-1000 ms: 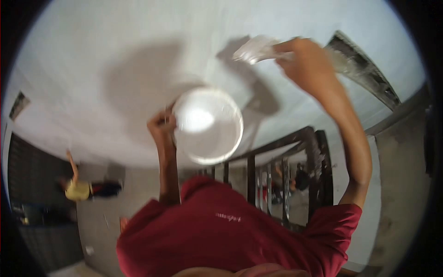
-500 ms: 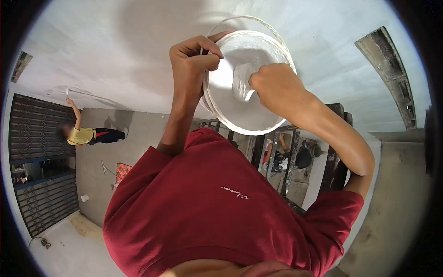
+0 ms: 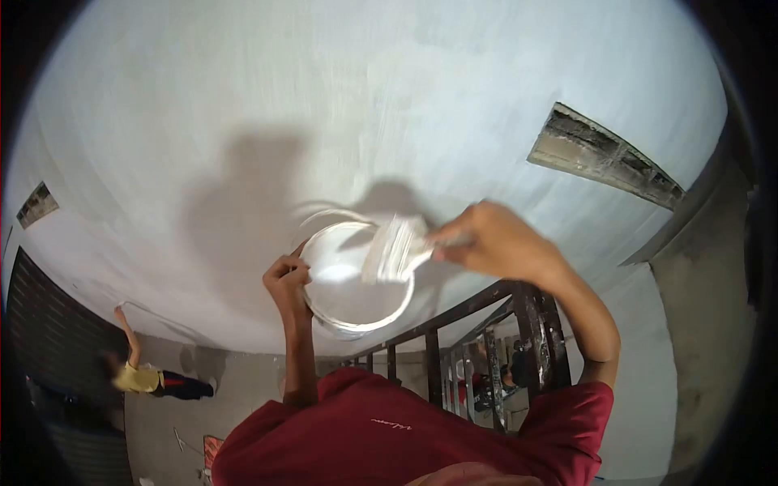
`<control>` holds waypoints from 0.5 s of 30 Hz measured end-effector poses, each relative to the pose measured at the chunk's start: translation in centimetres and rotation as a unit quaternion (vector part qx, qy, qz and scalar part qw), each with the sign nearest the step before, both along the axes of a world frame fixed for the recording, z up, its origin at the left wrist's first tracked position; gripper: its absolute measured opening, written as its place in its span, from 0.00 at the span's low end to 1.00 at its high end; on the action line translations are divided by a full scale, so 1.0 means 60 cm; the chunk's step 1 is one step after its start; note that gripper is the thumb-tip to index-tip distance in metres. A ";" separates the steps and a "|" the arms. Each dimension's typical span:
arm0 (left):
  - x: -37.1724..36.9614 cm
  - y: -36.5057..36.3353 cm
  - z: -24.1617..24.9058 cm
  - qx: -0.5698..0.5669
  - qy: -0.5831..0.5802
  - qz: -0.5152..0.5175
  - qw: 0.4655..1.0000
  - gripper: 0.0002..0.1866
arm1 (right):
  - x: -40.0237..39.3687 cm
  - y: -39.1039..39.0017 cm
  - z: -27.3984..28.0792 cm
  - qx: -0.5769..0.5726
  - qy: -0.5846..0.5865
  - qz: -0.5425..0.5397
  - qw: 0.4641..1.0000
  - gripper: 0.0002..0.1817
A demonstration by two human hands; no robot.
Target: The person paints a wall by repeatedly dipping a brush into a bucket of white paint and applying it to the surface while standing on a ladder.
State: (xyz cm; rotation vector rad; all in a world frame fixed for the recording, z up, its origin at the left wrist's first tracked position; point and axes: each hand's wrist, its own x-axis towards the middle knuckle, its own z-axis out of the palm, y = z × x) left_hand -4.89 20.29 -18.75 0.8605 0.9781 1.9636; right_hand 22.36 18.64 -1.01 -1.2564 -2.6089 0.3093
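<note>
A round white bucket (image 3: 356, 326) with a pale raised handle is held up by the rim in my left hand (image 3: 288, 282), thumb and fingers closed over its left edge. White paint coats its inside. Above the bucket's right side is a wide paintbrush (image 3: 395, 249), its bristles loaded with white and overlapping the opening in this view. My right hand (image 3: 490, 243) grips the brush handle, fingers wrapped around it, somewhat blurred. Behind both hands rises a pale painted wall (image 3: 389, 105) carrying the shadows of my head and the bucket.
Dark metal railings (image 3: 470, 312) stand below my right arm, with a person partly visible beyond them. A rough opening (image 3: 608, 154) breaks the wall at right, a smaller one (image 3: 37, 206) at left. Lower left, a person in a yellow shirt (image 3: 144, 377) reaches toward the wall.
The brush has come up out of the bucket in my right hand, moving to the right. The view has tilted upward, showing more wall, and the bucket now appears lower.
</note>
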 end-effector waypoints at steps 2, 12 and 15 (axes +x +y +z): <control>-0.021 0.006 -0.017 -0.015 -0.015 0.027 0.999 0.06 | 0.023 0.017 0.052 0.064 0.050 -0.047 0.996 0.12; -0.032 -0.003 -0.002 -0.004 0.024 0.046 0.999 0.08 | 0.006 0.188 0.158 0.509 0.075 -0.237 0.824 0.15; -0.026 0.003 -0.004 -0.006 0.018 0.025 1.000 0.08 | -0.010 0.235 0.098 0.503 0.020 -0.255 0.826 0.18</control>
